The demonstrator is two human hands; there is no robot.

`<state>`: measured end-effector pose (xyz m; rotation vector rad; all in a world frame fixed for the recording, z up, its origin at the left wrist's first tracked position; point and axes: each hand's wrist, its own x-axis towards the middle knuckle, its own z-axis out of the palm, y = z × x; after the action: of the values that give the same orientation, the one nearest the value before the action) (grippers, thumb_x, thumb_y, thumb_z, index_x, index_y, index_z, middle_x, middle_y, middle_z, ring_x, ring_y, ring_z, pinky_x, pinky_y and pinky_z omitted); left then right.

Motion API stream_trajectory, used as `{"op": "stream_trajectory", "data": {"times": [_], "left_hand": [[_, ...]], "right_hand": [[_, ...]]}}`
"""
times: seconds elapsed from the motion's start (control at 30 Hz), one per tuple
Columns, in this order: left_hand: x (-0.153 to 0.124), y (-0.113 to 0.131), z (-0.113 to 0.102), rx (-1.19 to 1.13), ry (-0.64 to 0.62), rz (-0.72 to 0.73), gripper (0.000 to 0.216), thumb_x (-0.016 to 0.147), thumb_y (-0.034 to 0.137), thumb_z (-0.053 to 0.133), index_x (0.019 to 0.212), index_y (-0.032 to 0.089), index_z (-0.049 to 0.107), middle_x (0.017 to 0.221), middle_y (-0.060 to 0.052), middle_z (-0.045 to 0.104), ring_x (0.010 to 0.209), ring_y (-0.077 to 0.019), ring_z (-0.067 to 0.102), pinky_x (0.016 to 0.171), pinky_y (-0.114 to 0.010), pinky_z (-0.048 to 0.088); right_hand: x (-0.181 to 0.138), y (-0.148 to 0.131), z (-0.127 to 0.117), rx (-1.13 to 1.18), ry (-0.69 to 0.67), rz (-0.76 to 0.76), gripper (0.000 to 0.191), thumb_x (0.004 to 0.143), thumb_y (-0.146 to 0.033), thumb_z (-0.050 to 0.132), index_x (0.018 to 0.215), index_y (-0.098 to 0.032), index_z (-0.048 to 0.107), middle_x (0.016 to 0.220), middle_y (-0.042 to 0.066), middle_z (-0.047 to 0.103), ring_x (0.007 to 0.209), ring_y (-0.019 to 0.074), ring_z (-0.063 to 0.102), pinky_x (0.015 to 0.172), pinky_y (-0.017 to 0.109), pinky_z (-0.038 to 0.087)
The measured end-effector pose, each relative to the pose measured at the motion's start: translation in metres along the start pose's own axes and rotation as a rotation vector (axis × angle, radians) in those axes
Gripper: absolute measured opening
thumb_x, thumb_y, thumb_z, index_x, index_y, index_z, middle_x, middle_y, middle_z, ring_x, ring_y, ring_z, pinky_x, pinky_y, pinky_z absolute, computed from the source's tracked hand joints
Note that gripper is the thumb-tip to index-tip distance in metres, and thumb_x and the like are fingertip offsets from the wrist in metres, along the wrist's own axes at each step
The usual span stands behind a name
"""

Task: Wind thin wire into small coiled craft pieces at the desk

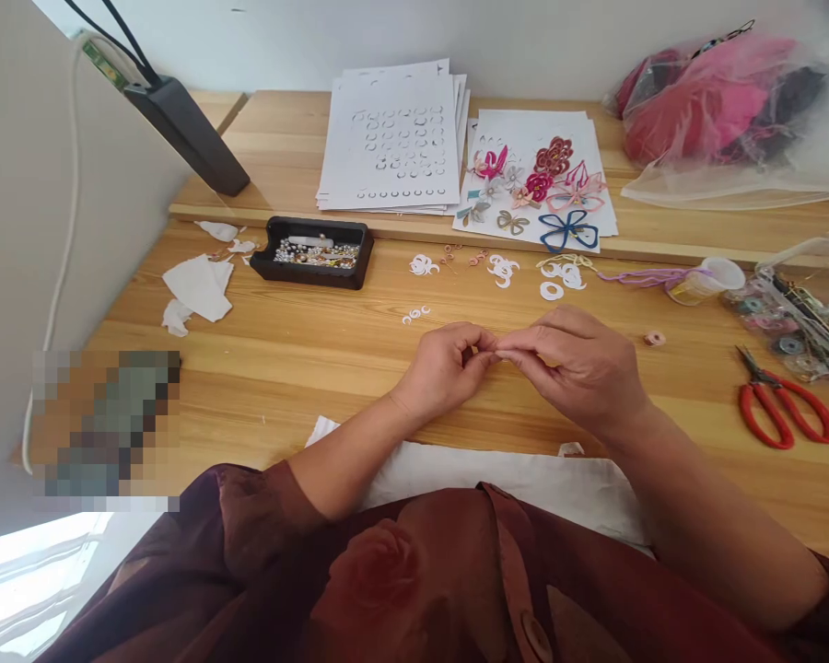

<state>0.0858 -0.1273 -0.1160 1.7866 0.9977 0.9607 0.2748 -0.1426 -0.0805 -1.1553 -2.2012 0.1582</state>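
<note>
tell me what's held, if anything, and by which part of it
It cannot be told: the left hand and right hand pinch close together, anything between hidden or too small.

Slanting the left arm (349,456) in from the left, the right arm (715,506) from the right. Holding the left hand (446,370) and right hand (587,368) tip to tip, touching or nearly so. Pinching thumb (482,365) against fingers (542,341) on both, bending the left ones tighter, stretching the right ones straighter.
</note>
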Motion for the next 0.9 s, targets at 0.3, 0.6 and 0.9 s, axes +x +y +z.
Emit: {"op": "stream_trajectory", "data": {"times": [0.3, 0.6, 0.9], "left_hand": [[0.0, 0.0, 0.004, -0.374, -0.016, -0.21, 0.02, 0.084, 0.034, 0.071, 0.084, 0.015, 0.071, 0.077, -0.004, 0.069, 0.066, -0.012, 0.057, 0.064, -0.024, 0.043], [-0.001, 0.001, 0.006, -0.369, 0.166, -0.151, 0.021, 0.084, 0.037, 0.073, 0.085, 0.016, 0.074, 0.088, -0.008, 0.075, 0.073, -0.0151, 0.064, 0.069, -0.027, 0.05], [0.001, 0.002, 0.005, -0.368, 0.114, -0.118, 0.017, 0.084, 0.034, 0.074, 0.087, 0.017, 0.076, 0.088, -0.008, 0.075, 0.076, -0.015, 0.064, 0.07, -0.027, 0.049]], "right_hand": [[0.003, 0.008, 0.006, 0.524, 0.004, 0.553, 0.017, 0.08, -0.033, 0.078, 0.074, -0.02, 0.07, 0.062, -0.002, 0.064, 0.052, 0.0101, 0.048, 0.047, 0.024, 0.037], [0.002, 0.002, 0.018, 0.609, -0.005, 0.637, 0.026, 0.083, -0.04, 0.073, 0.073, -0.018, 0.064, 0.063, -0.001, 0.06, 0.055, 0.0097, 0.047, 0.048, 0.023, 0.037], [0.003, 0.003, 0.015, 0.653, -0.063, 0.693, 0.028, 0.08, -0.041, 0.075, 0.071, -0.017, 0.063, 0.061, -0.003, 0.054, 0.052, 0.0079, 0.041, 0.045, 0.022, 0.031]]}}
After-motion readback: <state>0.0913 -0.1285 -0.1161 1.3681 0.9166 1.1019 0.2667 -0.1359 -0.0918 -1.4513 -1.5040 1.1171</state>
